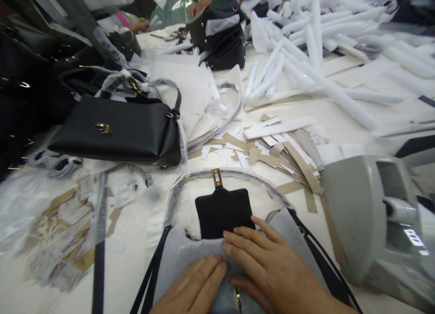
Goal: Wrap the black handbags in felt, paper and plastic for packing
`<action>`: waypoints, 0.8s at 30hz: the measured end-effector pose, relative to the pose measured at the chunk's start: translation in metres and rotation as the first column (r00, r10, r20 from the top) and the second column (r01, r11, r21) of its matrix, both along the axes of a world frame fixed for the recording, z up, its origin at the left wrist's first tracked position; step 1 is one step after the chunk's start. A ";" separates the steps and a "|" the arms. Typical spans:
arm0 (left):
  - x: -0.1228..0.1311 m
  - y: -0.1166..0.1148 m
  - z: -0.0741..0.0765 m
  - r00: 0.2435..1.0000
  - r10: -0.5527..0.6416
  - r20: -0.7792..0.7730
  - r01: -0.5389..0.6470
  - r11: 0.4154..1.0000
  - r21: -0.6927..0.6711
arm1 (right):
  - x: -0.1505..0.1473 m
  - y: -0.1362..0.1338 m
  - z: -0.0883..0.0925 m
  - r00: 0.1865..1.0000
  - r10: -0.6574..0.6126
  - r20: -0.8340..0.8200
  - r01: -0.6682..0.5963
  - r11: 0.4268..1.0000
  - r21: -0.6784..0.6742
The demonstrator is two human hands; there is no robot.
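Note:
In front of me lies a black handbag, its body covered by a pale grey sheet (207, 253). A black flap (222, 212) with a gold clasp plate (216, 178) stands out beyond the sheet's far edge. Behind the flap arches a handle (234, 172) in clear plastic wrap. My left hand (193, 287) rests flat on the sheet, fingers stretched out. My right hand (272, 268) lies on it with fingers spread, its fingertips at the base of the flap. Below it shows a small gold fitting (238, 298).
A black handbag (115, 128) stands at left, another (226, 37) at the back near a person's hand (202, 3). Card strips (268, 146) lie beyond my bag. White foam rolls (316, 46) pile up at back right. A grey tape dispenser (367, 214) stands at right.

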State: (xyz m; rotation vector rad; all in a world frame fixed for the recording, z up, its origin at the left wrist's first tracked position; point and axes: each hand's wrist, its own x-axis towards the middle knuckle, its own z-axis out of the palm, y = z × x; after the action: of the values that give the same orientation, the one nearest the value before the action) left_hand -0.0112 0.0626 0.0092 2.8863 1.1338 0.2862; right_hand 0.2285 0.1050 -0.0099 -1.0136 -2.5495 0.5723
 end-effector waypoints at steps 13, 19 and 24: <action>0.021 -0.043 -0.003 0.977 0.179 -0.117 -0.172 0.982 0.074 | 0.003 -0.006 0.012 0.999 0.037 -0.030 -0.038 0.999 -0.034; 0.020 -0.046 -0.018 0.979 0.193 -0.064 -0.197 0.979 -0.060 | 0.003 -0.013 0.017 0.998 0.049 -0.028 -0.049 0.999 -0.009; 0.021 -0.046 -0.015 0.980 0.197 0.001 -0.196 0.976 -0.096 | 0.000 0.003 0.036 0.998 -0.006 -0.057 -0.002 0.990 -0.142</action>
State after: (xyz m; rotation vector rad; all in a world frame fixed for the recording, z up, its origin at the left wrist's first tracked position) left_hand 0.0095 0.0171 -0.0061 2.6907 1.3941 0.2436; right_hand 0.2282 0.1084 0.0263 -1.0311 -2.4862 0.7807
